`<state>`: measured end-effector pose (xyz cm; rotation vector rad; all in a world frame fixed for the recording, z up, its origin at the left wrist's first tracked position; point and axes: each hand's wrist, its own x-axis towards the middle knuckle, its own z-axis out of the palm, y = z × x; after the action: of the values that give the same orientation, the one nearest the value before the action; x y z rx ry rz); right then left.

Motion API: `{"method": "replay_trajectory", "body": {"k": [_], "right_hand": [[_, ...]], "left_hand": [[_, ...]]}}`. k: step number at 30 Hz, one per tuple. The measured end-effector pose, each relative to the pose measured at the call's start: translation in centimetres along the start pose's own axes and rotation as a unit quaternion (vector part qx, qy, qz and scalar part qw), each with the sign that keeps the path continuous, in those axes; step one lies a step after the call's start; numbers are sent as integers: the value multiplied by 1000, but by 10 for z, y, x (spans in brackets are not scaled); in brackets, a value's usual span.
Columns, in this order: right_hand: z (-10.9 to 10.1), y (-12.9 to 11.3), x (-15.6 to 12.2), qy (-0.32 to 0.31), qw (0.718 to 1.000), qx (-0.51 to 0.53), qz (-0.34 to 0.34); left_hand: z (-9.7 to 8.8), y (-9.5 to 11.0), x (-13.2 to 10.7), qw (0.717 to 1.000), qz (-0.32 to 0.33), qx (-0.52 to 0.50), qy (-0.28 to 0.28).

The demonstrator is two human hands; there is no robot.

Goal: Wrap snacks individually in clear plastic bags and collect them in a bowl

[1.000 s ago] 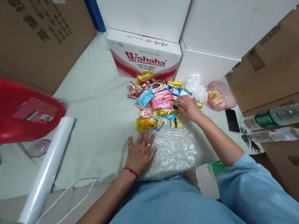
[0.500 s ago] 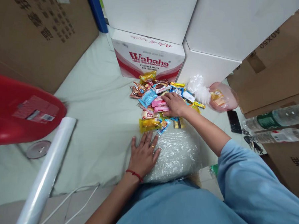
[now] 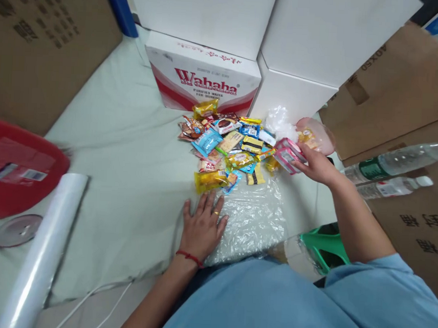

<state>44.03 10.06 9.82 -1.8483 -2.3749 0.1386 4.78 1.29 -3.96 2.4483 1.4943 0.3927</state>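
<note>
My right hand point(image 3: 316, 164) is closed on pink snack packets point(image 3: 288, 156), held up to the right of the snack pile. My left hand point(image 3: 203, 227) lies flat with fingers spread, on the pale cloth and the left edge of a clear plastic sheet point(image 3: 250, 224). Just beyond its fingertips is a yellow-wrapped snack point(image 3: 211, 180). Several small wrapped snacks lie heaped together, among them a blue packet point(image 3: 207, 142) and a black-banded yellow packet point(image 3: 252, 144). Close behind my right hand sits a pink translucent bowl point(image 3: 325, 138) with some snacks in it.
A Wahaha carton point(image 3: 204, 82) stands behind the pile, under tall white boxes. Crumpled clear plastic point(image 3: 278, 122) lies beside the bowl. Two water bottles point(image 3: 399, 161) are at the right. On the left are a red plastic object point(image 3: 20, 166) and a plastic film roll point(image 3: 47, 248).
My right hand has lifted the pink packets from the pile and moved right with them, towards the bowl. My left hand stays flat in about the same place. The view has shifted somewhat.
</note>
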Motion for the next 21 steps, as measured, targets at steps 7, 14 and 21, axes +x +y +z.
{"method": "replay_trajectory", "body": {"k": [7, 14, 21], "right_hand": [[36, 45, -77, -112, 986, -16, 124], [61, 33, -90, -78, 992, -37, 91], [21, 16, -94, 32, 968, 202, 148]], "left_hand": [[0, -1, 0, 1000, 11, 1, 16], [3, -2, -1, 999, 8, -1, 38], [3, -2, -1, 1000, 9, 17, -1]]}}
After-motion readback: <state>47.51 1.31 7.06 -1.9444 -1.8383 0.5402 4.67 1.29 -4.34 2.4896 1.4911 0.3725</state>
